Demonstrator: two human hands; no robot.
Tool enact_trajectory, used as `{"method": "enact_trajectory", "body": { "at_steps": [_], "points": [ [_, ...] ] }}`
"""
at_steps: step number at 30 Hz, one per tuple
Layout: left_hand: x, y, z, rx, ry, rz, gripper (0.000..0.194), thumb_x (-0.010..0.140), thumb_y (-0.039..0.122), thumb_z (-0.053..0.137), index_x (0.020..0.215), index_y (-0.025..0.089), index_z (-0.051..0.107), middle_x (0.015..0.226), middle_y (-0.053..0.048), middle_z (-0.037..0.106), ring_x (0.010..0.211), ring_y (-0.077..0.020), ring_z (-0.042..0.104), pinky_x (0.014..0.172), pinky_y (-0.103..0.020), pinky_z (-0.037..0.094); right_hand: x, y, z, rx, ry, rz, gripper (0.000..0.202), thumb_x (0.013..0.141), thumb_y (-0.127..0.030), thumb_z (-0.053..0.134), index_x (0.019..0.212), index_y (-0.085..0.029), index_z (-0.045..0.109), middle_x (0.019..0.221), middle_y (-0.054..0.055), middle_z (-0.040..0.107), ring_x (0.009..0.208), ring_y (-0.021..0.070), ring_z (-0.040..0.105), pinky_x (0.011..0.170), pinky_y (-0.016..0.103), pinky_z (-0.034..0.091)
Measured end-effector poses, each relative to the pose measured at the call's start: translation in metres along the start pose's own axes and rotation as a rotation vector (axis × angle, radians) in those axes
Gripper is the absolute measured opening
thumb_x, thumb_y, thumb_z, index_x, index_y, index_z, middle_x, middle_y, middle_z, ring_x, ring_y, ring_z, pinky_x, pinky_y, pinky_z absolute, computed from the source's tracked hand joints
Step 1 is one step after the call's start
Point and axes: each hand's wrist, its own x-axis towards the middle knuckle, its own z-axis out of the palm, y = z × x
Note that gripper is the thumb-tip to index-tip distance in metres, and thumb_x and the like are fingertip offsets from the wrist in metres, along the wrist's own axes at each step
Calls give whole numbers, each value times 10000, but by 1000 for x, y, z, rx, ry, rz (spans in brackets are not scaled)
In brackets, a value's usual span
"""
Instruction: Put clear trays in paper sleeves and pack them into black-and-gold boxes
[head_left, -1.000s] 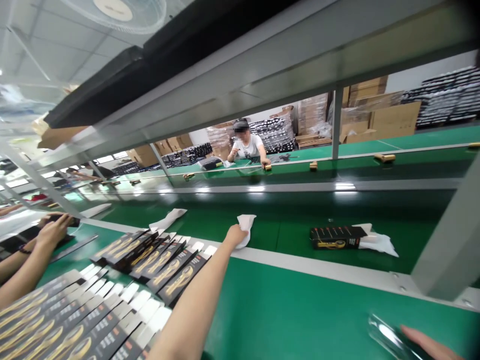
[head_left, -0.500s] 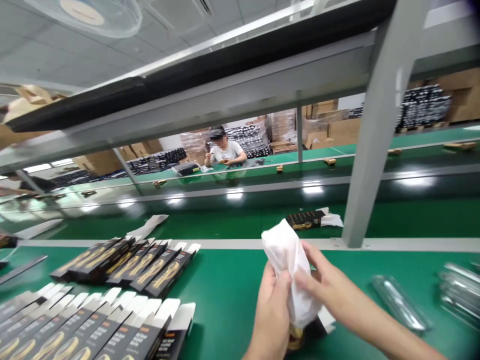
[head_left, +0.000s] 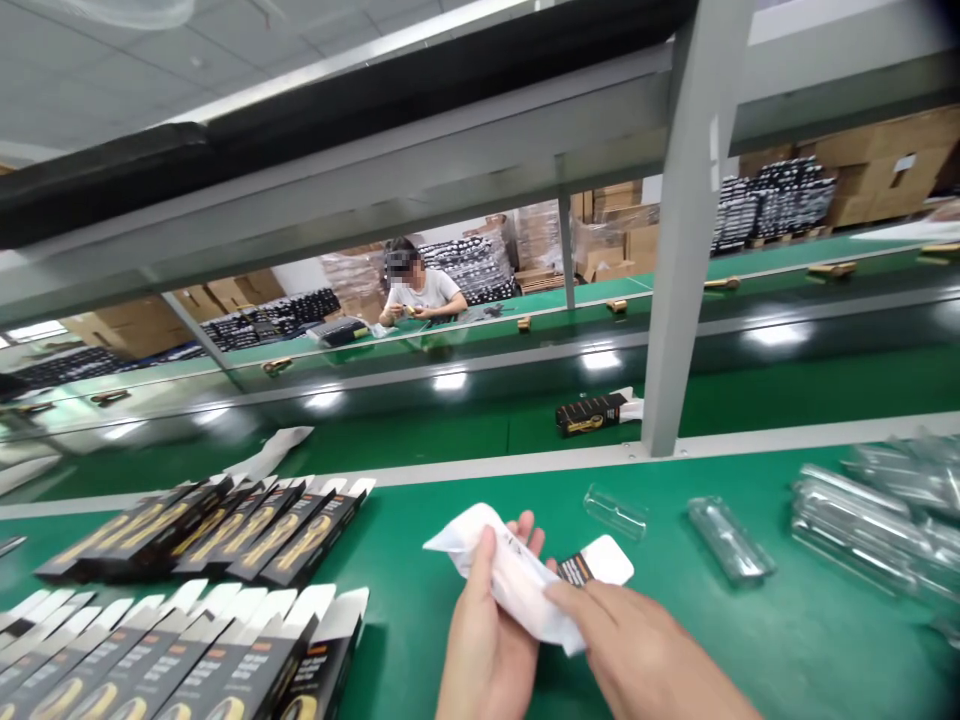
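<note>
My left hand [head_left: 491, 620] is closed around a white wrapping bag [head_left: 517, 575], with the thumb on top and the fingers beneath. The bag is slim, tilted and pointed at its far left end; what it wraps is hidden. At the near end, my right hand [head_left: 637, 630] grips the bag with its fingertips. Just beyond the right fingers lies a black printed box [head_left: 576, 570] with a white flap, partly covered by the hand. Behind it, a clear plastic tray [head_left: 616, 512] rests on the green tabletop [head_left: 405, 560].
Several black boxes [head_left: 262, 530] with raised white flaps lie in two rows at left. Clear plastic trays [head_left: 862, 530] are heaped at right, near a metal post [head_left: 679, 250]. Another black box [head_left: 596, 412] sits on the green belt [head_left: 480, 440]. A person [head_left: 424, 290] works across the line.
The bag has gone from nearly upright to lying lower and tilted across my left palm. My right hand has moved to its near end. The view has swung to the right.
</note>
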Motion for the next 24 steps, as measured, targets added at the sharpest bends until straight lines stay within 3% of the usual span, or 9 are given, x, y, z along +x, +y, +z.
{"method": "enact_trajectory", "body": {
  "at_steps": [3,5,8,11,13,15,17,20,24],
  "points": [
    [2,4,-2,-64,84,69,227,808,342,630,940,162,587,972,-76,660,973,-252,647,852,-397,547,-14,4,-17,77,40,-67,376,833,-27,366,1088,-204,577,769,25,639,654,179,610,592,283,516],
    [6,10,-2,-69,142,139,219,799,373,635,872,179,566,766,-14,604,738,-188,662,741,-367,571,-17,15,-35,114,29,-70,287,904,-111,398,1069,-232,598,773,1,655,666,152,623,606,243,517],
    [8,19,-1,-7,148,200,200,808,366,619,844,184,544,653,36,507,505,-94,531,633,-329,557,-13,50,-48,90,-18,138,229,961,-301,421,1089,-304,610,970,-22,680,871,133,643,746,210,534],
    [3,19,-1,40,43,78,170,787,199,597,939,175,524,747,-11,566,642,-151,610,694,-363,551,-8,101,-28,-170,-6,268,301,927,-368,457,1165,-278,619,1240,69,582,1145,286,529,910,453,496],
    [-3,13,-3,84,-79,-12,339,756,114,565,1072,197,477,832,-45,608,763,-210,647,707,-390,544,-8,127,-7,-226,-3,284,344,903,-283,449,1192,-214,621,1272,156,545,1127,378,523,866,569,481],
    [-7,3,-7,149,-185,-46,509,735,85,567,1191,241,406,895,-55,630,787,-220,650,700,-387,537,-9,137,6,-234,5,290,383,907,-244,396,1221,-174,604,1214,186,575,1048,374,566,839,578,487],
    [-7,-7,-10,189,-245,-17,601,729,92,596,1255,264,360,943,-56,640,798,-206,646,726,-364,529,-10,127,2,-226,57,288,399,934,-295,366,1259,-188,571,1194,155,591,1038,330,575,860,540,497],
    [-3,-20,-10,156,-287,47,642,723,128,649,1280,251,355,997,-58,646,955,-226,631,823,-337,505,-7,85,-20,-128,216,244,376,946,-408,396,1279,-299,529,1237,57,577,1097,253,563,878,435,534],
    [-2,-33,-2,-21,-353,2,637,746,470,677,1271,235,404,1167,-89,606,1209,-249,502,939,-322,460,-1,31,-29,-53,279,78,305,937,-346,460,1217,-310,574,1166,21,624,1034,183,611,811,282,575]
  ]
}}
